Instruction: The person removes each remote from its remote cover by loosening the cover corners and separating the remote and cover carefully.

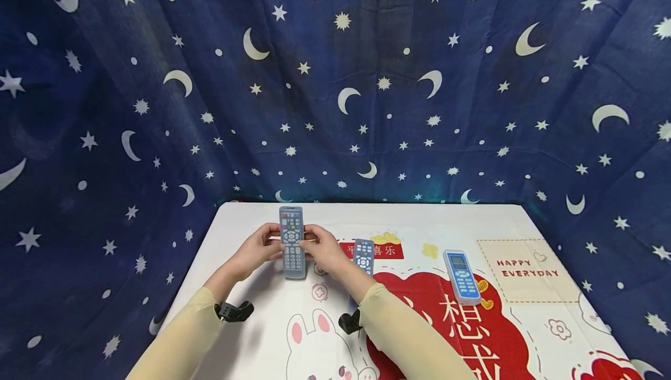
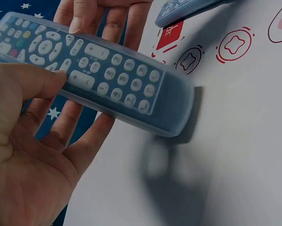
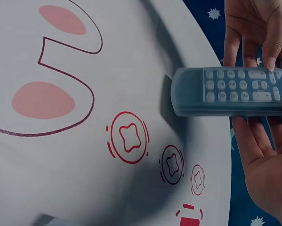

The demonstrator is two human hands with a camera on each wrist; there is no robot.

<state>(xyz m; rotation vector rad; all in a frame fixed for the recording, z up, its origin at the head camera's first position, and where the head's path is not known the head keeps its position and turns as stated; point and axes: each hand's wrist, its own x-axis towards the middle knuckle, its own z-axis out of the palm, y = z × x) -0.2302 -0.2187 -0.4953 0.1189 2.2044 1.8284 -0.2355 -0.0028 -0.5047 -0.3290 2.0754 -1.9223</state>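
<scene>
Both hands hold one long blue-grey remote control (image 1: 292, 252) in a translucent sleeve, its keypad facing up toward the head camera. My left hand (image 1: 258, 250) grips its left edge, thumb on the front near the middle and fingers behind. From the other side, my right hand (image 1: 323, 246) pinches the right edge with its thumb on the front. In the left wrist view the lower end of the remote (image 2: 178, 108) is close over the white tabletop, with a shadow beside it. A second blue-grey remote (image 1: 364, 254) lies just right of my right hand, partly hidden by the forearm.
A white-and-blue remote with a small screen (image 1: 462, 278) lies farther right on the printed tablecloth (image 1: 409, 222). Dark wrist straps (image 1: 233, 311) sit on both forearms. A blue curtain with moons and stars (image 1: 335, 77) hangs behind the table and along its sides.
</scene>
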